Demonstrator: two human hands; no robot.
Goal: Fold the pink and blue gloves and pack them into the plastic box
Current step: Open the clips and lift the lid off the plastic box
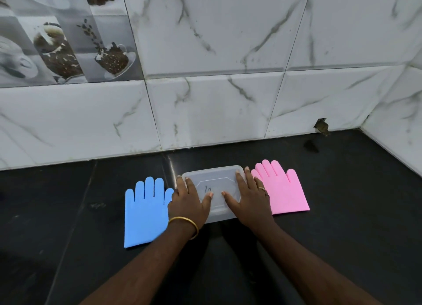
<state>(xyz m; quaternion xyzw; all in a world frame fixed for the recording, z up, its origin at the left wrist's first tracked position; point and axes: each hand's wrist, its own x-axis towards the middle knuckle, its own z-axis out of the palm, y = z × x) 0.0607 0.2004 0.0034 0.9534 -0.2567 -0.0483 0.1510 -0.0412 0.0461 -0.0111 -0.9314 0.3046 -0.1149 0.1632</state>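
Observation:
A translucent plastic box (pixel 214 179) with its lid on sits on the black counter, in the middle near the wall. A blue glove (pixel 145 213) lies flat to its left, fingers pointing to the wall. A pink glove (pixel 284 190) lies flat to the box's right, fingers also away from me. My left hand (pixel 188 202) rests on the left part of the lid, fingers spread, and covers the blue glove's right edge. My right hand (pixel 247 198) lies flat on the right part of the lid and overlaps the pink glove's left edge.
The black counter (pixel 342 236) runs left, right and toward me. A white marble-tiled wall (pixel 205 113) stands just behind the box, and a side wall (pixel 395 126) closes the right corner. A chipped hole (pixel 320 125) shows at the wall's base.

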